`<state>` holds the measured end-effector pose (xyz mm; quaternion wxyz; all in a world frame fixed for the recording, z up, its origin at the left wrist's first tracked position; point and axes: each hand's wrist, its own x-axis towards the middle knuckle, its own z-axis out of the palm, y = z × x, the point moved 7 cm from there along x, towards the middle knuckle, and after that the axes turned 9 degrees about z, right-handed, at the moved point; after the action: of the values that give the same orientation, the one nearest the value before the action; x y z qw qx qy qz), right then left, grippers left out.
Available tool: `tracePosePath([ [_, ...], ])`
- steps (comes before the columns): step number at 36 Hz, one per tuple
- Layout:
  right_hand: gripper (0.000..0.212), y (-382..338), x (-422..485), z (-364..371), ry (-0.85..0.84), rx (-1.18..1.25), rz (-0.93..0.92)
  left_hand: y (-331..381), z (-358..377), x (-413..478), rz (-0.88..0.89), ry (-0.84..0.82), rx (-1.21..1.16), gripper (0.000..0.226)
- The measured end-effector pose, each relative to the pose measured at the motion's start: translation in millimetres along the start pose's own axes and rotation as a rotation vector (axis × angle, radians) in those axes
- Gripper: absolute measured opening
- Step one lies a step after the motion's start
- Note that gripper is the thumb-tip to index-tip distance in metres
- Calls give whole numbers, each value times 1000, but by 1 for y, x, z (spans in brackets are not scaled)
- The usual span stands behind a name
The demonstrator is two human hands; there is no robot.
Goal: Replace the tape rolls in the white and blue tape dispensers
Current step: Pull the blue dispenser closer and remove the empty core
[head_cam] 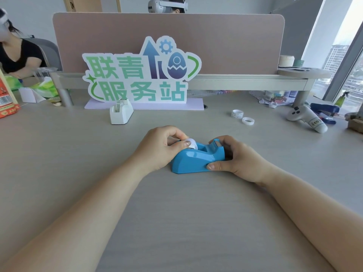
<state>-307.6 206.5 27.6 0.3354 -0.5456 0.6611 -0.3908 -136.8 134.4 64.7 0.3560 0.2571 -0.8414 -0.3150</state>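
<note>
The blue tape dispenser [194,159] lies on the table in the middle, its cutter end to the right. My left hand [159,148] pinches a tape roll [192,143] sitting in the dispenser's left well; most of the roll is hidden by my fingers. My right hand [235,158] clasps the dispenser's cutter end, thumb on the near side. The white tape dispenser [120,112] stands further back on the left, with a roll inside it. Two loose tape rolls lie at the back right: a taller one [237,114] and a flat one [248,121].
A big cut-out sign [141,75] stands behind the white dispenser before a pink partition [225,42]. A grey hand controller [306,117] and a blue stapler [325,109] lie at the right. A red box [6,99] is at the left edge. Two people sit beyond.
</note>
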Motion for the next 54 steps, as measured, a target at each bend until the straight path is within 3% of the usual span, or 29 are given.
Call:
tracePosePath([
  [7,56,2,1,-1,4,1,-10,-2,-3,-5,11,18,-6,2],
  [19,60,4,4,4,85,-45,-41,12,-14,-11,82,265,-117,6],
  [22,69,-2,4,6,214,-244,-40,18,-13,-11,105,313,-102,9],
  [25,79,-24,-6,-3,476,-423,-172,17,-10,-12,107,336,-41,10],
  [28,64,-49,-25,-9,664,-339,-371,20,-5,-14,123,350,-13,10],
  [33,36,-55,-35,-2,742,-289,-484,31,6,-16,113,363,-113,11],
  [40,37,-54,-36,-2,776,-261,-514,28,8,-18,40,380,-204,8],
  [47,24,-63,-41,2,837,-441,-613,20,9,-19,-31,360,-307,12],
  [54,25,-63,-42,1,812,-437,-625,25,7,-19,-14,364,-222,12],
])
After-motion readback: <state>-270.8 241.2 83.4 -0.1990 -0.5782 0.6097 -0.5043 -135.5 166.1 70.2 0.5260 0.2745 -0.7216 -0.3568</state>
